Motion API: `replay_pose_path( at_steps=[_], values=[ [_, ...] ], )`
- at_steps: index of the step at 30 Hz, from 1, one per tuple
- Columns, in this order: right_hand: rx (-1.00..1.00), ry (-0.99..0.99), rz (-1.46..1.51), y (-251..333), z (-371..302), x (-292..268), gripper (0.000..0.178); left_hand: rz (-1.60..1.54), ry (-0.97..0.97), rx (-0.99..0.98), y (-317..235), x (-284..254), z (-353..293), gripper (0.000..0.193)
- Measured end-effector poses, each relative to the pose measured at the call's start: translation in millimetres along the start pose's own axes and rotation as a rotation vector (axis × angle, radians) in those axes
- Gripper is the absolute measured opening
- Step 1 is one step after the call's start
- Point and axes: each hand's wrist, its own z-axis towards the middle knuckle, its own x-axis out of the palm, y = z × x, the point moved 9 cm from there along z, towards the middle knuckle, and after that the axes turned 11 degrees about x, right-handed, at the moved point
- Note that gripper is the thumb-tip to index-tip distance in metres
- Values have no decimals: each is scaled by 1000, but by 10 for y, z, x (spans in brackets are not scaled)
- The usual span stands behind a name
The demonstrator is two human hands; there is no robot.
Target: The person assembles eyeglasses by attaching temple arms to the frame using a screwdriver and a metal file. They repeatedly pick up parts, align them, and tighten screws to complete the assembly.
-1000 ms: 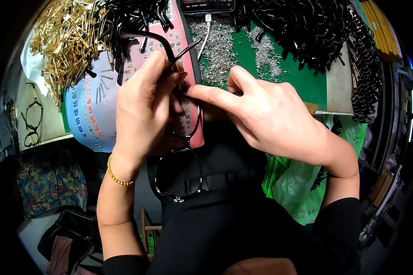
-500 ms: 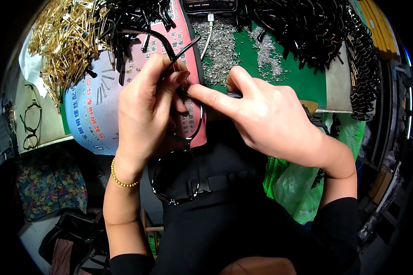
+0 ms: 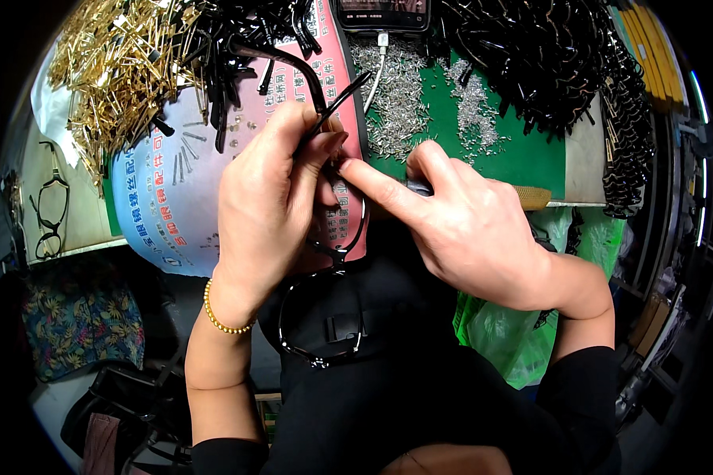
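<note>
My left hand (image 3: 263,207) is closed around a black eyeglass frame (image 3: 319,362), gripping it near the hinge. The frame's rims hang down over my dark clothes. A black temple arm (image 3: 310,77) sticks up past my left fingers, with another dark temple tip crossing it. My right hand (image 3: 475,229) reaches in from the right, its index fingertip at the hinge spot beside my left thumb. Its other fingers are curled round a small greyish object (image 3: 420,188), mostly hidden, whose kind I cannot make out. The hinge itself is covered by fingers.
A pile of gold metal temple cores (image 3: 107,71) and black temple arms (image 3: 234,87) lies far left. Several loose screws (image 3: 184,154) rest on the printed mat (image 3: 146,229). Silver screws (image 3: 392,103) cover the green mat (image 3: 531,162); black frames (image 3: 523,63) are heaped beyond. A phone (image 3: 384,14) stands behind.
Both hands and the eyeglass frame have shifted slightly right and down in the picture, as the whole view moved a little. The grip and the right fingertip's place at the hinge stay the same.
</note>
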Motion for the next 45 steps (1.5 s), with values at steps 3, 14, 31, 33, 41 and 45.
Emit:
replay_pose_path(
  at_steps=[3,14,31,33,41,45],
  values=[
    [10,-14,23,-8,0,4,66,14,-21,0,5,-16,-9,9],
    [-37,-68,-126,14,-5,30,66,-27,-21,-3,24,-13,-3,11],
    [-212,-285,-156,-2,137,-29,36,-27,-20,1,1,16,23,9],
    [-136,-194,-96,-62,97,-123,38,-98,-22,-14,18,21,22,9],
    [164,-16,-71,-657,-199,-240,35,7,-297,143,113,-320,537,28],
    [205,25,-63,-744,-281,-156,42,42,-555,283,-144,-493,270,37]
  ],
)
